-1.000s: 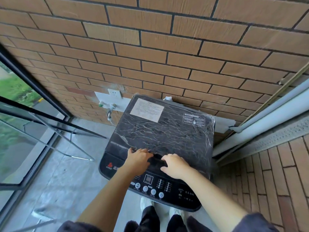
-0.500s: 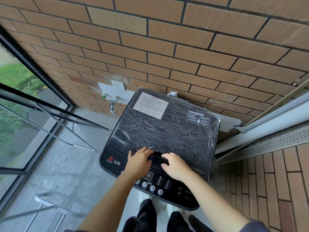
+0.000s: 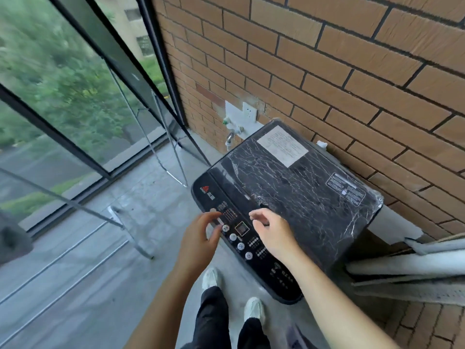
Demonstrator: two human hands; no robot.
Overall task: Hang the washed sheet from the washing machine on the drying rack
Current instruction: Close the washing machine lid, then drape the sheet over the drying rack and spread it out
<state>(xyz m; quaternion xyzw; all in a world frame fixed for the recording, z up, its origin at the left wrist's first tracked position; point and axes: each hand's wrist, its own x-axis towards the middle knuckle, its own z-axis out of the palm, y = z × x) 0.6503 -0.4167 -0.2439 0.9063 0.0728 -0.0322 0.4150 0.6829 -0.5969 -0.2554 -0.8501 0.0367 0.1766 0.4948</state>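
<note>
Closed washing machine lid, brick wall close behind it, drying rack legs at left, open floor between

Left hand and right hand off the lid front edge, now loosely curled over the control panel, view swung left, more window and drying rack in frame.
</note>
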